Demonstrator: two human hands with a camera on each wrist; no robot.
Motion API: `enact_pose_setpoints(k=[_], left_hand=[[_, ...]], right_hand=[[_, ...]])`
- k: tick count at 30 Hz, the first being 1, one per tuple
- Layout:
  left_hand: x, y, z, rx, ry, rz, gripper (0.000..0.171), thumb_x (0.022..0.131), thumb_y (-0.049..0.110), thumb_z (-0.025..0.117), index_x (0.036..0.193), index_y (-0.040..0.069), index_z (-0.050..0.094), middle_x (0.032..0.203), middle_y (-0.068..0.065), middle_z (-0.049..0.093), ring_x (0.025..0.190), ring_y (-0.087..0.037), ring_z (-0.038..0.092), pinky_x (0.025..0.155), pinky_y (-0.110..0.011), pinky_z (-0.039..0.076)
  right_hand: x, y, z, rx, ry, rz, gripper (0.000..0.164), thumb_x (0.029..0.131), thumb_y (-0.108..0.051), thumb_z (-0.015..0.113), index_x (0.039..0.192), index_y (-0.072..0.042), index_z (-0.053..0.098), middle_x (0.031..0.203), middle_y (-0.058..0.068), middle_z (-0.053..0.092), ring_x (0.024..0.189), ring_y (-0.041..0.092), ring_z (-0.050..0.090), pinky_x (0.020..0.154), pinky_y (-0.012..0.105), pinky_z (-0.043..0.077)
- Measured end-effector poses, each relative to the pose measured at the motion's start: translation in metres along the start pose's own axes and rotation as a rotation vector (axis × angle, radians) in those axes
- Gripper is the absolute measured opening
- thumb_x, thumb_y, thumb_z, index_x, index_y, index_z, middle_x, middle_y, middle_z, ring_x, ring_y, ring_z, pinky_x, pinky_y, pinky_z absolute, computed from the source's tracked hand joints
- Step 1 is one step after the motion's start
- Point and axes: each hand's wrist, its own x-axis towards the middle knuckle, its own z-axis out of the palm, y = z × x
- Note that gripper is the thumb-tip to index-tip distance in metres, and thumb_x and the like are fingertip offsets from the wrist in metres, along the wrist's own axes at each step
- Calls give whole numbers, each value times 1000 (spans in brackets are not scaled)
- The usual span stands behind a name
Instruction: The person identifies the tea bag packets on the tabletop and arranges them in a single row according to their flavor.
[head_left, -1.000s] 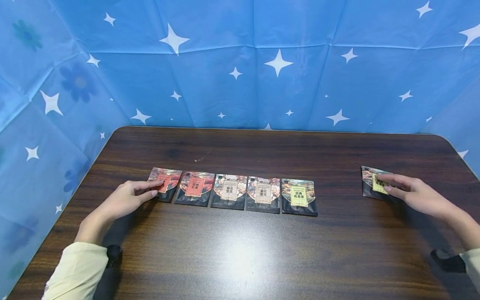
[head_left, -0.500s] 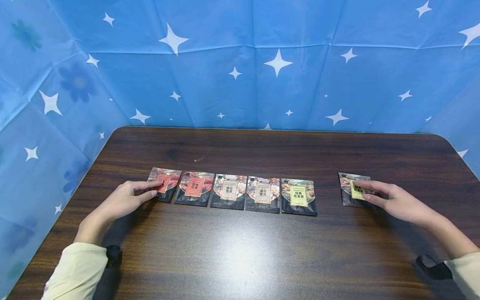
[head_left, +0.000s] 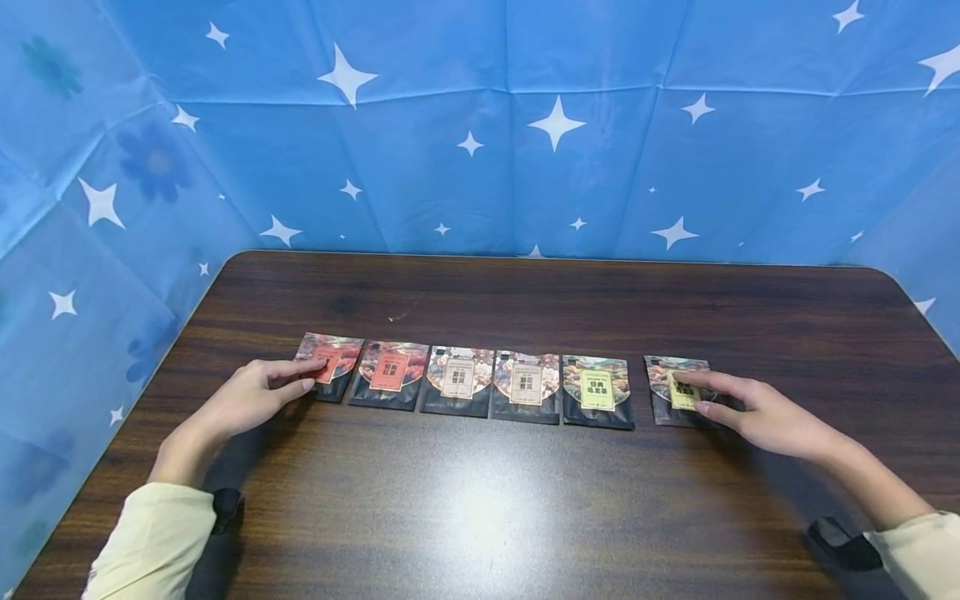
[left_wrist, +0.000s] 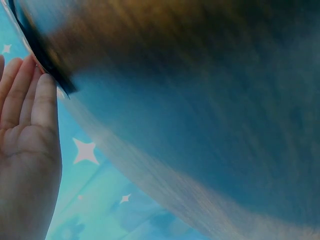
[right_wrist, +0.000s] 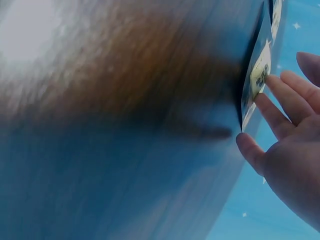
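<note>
Six flat tea sachets lie along the table, though I count them only as several in a row. My left hand (head_left: 251, 402) rests its extended fingertips on the leftmost red-labelled tea sachet (head_left: 345, 352), partly covering its label. At the right end, the fingertips of my right hand (head_left: 772, 419) press on a yellow-green-labelled tea sachet (head_left: 663, 410). In the right wrist view, straight fingers touch this sachet's label (right_wrist: 261, 74). A narrow gap separates it from the matching yellow-green tea sachet (head_left: 597, 392) on its left.
Between the hands also lie a second red-labelled sachet (head_left: 390, 375) and two pale-labelled sachets, one left (head_left: 457, 382) and one right (head_left: 525, 387). The dark wooden table (head_left: 360, 517) meets a blue star-patterned cloth (head_left: 420, 167) behind.
My right hand has slid the yellow-green-labelled tea sachet leftward across the table, close to the row, and it lies straighter. My left hand has stayed on the red-labelled sachet.
</note>
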Motion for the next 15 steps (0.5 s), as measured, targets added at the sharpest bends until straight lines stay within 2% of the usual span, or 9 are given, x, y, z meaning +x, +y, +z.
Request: enact_pose_setpoints(k=[3, 6, 8, 10, 15], left_hand=[[0, 0, 0, -22, -12, -7, 43, 94, 27, 52, 134, 9, 48, 73, -7, 49, 51, -16, 42, 62, -34, 35], [1, -1, 0, -33, -16, -10, 43, 94, 26, 52, 134, 8, 48, 71, -6, 48, 51, -16, 42, 60, -33, 35], [0, 0, 0, -38, -17, -15, 43, 94, 26, 52, 134, 8, 48, 75, -8, 50, 51, -16, 42, 60, -33, 35], [0, 0, 0, -34, -14, -12, 43, 94, 26, 52, 134, 8, 48, 86, -10, 52, 52, -16, 42, 62, -34, 35], [0, 0, 0, -36, -12, 1, 43, 95, 27, 51, 133, 9, 49, 96, -13, 54, 52, -16, 42, 62, -34, 35]], right_hand=[[1, -3, 3, -8, -3, -8, 42, 95, -19, 50, 135, -6, 44, 136, 22, 40, 123, 43, 33, 89, 59, 32], [2, -7, 5, -6, -10, -7, 42, 96, -20, 50, 135, -7, 44, 136, 21, 40, 123, 43, 34, 89, 59, 32], [3, -9, 5, 7, -14, -4, 43, 96, -21, 50, 135, -8, 44, 137, 21, 39, 125, 43, 32, 90, 59, 31], [4, -10, 6, 17, -18, -5, 43, 96, -23, 50, 136, -9, 44, 138, 20, 38, 126, 43, 29, 91, 60, 30], [5, -12, 8, 16, -23, -11, 43, 96, -23, 49, 136, -9, 43, 138, 20, 38, 126, 42, 29, 91, 59, 31]])
